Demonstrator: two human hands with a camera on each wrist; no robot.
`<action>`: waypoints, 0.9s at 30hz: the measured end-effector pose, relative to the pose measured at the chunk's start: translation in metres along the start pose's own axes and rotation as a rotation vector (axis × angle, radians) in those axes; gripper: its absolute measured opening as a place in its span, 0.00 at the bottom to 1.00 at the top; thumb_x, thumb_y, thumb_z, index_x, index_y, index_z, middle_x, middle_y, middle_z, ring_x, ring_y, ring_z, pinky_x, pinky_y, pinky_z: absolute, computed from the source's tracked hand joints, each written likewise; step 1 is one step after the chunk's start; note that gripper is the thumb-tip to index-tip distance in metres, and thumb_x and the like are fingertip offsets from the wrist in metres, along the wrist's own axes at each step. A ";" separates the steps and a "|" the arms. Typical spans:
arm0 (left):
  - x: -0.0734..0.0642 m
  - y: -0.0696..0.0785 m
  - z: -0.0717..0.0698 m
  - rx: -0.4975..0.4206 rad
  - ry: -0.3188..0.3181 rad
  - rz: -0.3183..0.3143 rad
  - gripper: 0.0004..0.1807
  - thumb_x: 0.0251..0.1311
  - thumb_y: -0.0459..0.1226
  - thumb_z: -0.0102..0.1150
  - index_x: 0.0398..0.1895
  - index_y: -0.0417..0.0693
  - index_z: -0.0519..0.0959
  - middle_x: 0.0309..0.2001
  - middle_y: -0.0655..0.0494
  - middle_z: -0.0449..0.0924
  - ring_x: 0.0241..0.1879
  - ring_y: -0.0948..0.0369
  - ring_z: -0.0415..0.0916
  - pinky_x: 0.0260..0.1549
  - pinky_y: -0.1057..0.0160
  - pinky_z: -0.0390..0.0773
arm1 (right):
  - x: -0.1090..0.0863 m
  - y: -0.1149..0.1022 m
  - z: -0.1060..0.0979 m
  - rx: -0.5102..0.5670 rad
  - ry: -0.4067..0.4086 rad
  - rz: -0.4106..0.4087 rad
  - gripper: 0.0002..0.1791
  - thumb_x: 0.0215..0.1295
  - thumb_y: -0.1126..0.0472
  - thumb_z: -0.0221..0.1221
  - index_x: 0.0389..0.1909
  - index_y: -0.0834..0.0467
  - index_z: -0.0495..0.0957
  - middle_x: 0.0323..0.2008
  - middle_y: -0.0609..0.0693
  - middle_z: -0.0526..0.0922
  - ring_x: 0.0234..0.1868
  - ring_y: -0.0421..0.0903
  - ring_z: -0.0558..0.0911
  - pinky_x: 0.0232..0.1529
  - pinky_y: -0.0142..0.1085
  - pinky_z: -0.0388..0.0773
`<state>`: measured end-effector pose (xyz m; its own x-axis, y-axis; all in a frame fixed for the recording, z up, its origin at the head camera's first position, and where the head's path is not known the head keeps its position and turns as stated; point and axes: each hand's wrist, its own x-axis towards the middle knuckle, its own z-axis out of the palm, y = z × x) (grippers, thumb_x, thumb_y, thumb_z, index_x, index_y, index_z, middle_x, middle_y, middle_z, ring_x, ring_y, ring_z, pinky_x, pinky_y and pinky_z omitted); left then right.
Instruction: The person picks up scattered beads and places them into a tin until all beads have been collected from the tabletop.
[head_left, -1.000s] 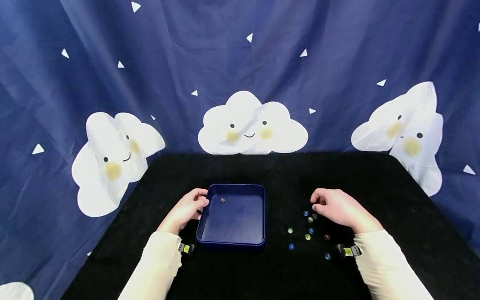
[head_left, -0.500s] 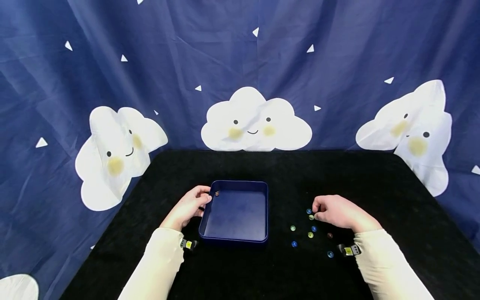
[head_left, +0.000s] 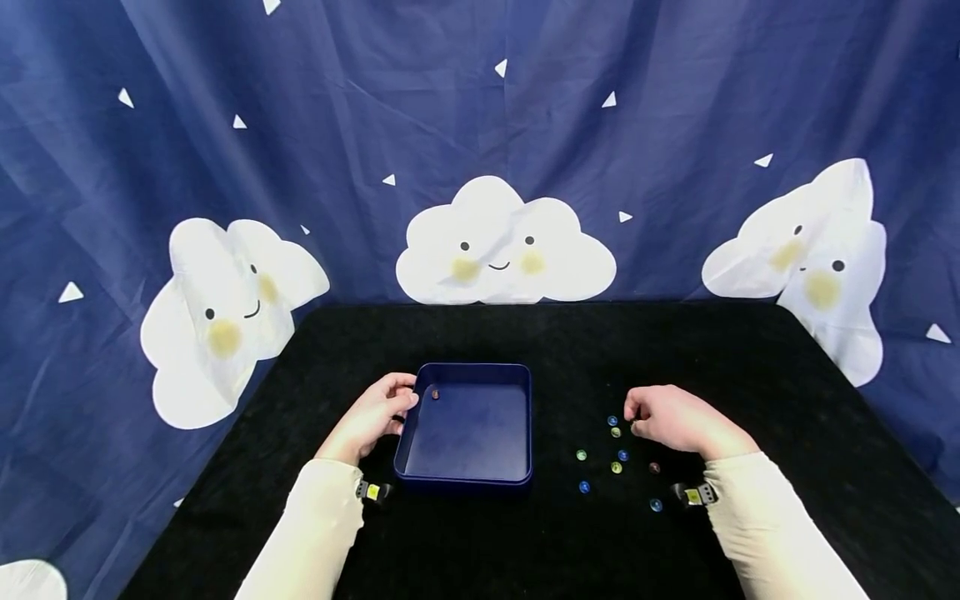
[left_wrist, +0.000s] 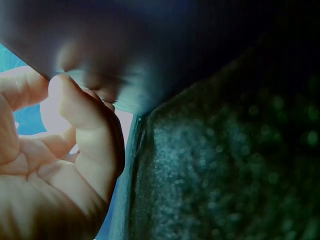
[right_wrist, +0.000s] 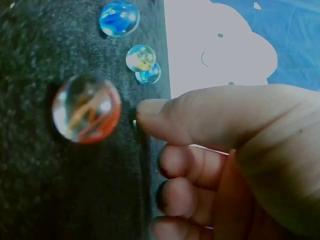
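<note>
My left hand (head_left: 369,419) grips the left wall of a square dark-blue tray (head_left: 462,481), thumb at the rim; in the left wrist view the tray's underside (left_wrist: 150,45) looms over the fingers (left_wrist: 87,112). One reddish marble (head_left: 435,394) lies inside, near the far left corner. To the right of the tray, my right hand (head_left: 678,422) is low over the black cloth, thumb and forefinger pinching a marble (right_wrist: 134,121) almost wholly hidden by the thumb. Close to its fingertips lie a blue marble (head_left: 612,421) and a yellow-green marble (head_left: 616,432).
Several more glass marbles are scattered on the black tabletop (head_left: 480,550), among them a green one (head_left: 581,455), blue ones (head_left: 584,487) and an orange-red one (right_wrist: 86,110) nearest the right wrist camera. A blue curtain (head_left: 330,100) with white clouds hangs behind the table.
My right fingers have come down onto a dark marble, now covered by them. The reddish marble in the tray has rolled left toward the wall. My left hand keeps its grip.
</note>
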<state>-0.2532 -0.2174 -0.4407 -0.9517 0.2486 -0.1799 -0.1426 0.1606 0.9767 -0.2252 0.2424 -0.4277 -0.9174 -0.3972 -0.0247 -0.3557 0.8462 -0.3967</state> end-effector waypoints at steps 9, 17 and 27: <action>-0.008 0.015 0.008 0.016 -0.017 0.009 0.25 0.62 0.30 0.51 0.61 0.33 0.61 0.50 0.29 0.66 0.32 0.57 0.73 0.21 0.64 0.75 | 0.003 -0.012 -0.001 0.019 0.203 -0.024 0.08 0.54 0.56 0.63 0.34 0.44 0.75 0.16 0.36 0.69 0.18 0.35 0.68 0.25 0.34 0.66; -0.009 0.014 0.008 0.024 0.015 -0.001 0.24 0.61 0.30 0.51 0.61 0.34 0.63 0.49 0.31 0.67 0.34 0.53 0.73 0.22 0.64 0.74 | 0.003 -0.043 -0.006 0.039 0.300 -0.075 0.09 0.56 0.54 0.63 0.36 0.41 0.75 0.15 0.36 0.67 0.15 0.34 0.67 0.24 0.32 0.67; -0.011 0.014 0.008 0.035 0.024 -0.007 0.24 0.61 0.30 0.51 0.61 0.35 0.62 0.46 0.38 0.69 0.35 0.51 0.72 0.22 0.64 0.74 | 0.008 -0.073 -0.001 0.044 0.319 -0.156 0.09 0.57 0.52 0.62 0.38 0.40 0.75 0.14 0.33 0.66 0.14 0.31 0.66 0.23 0.30 0.67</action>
<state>-0.2425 -0.2102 -0.4263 -0.9569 0.2248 -0.1837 -0.1402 0.1960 0.9705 -0.2070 0.1782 -0.3977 -0.8646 -0.3834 0.3247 -0.4943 0.7651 -0.4127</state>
